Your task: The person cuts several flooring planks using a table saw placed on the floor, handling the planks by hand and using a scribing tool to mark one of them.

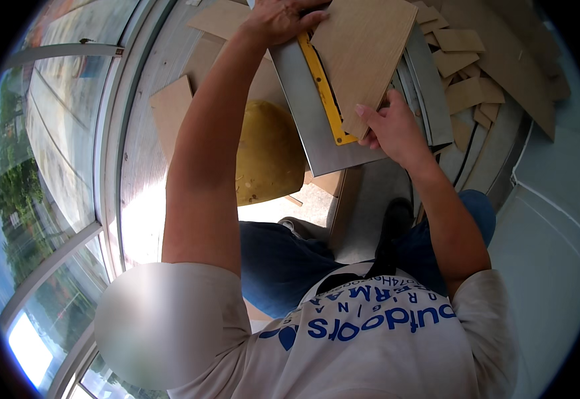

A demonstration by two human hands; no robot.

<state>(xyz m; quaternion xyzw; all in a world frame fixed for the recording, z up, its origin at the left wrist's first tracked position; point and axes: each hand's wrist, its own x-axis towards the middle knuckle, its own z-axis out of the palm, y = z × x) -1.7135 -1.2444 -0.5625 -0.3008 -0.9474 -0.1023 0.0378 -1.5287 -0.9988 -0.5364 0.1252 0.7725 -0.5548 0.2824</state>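
Note:
A flat light-brown wooden board (370, 46) lies at a slant over a grey metal work table (303, 113). My right hand (396, 130) grips its near corner, thumb on top and fingers curled round the edge. At the upper edge of the picture, my left hand (280, 20) is beside the board's far left side, its thumb stretched out toward it; some of its fingers are cut off from view. A yellow strip with holes (326, 93) runs along the board's left edge on the metal table. What lies beneath the board is hidden.
Several wood offcuts (463, 63) are heaped at the far right, near a larger sheet (523, 86). A rounded yellow object (270, 156) stands left of the metal table, below my left arm. More panels (170, 110) lie toward the windows (63, 133) at left.

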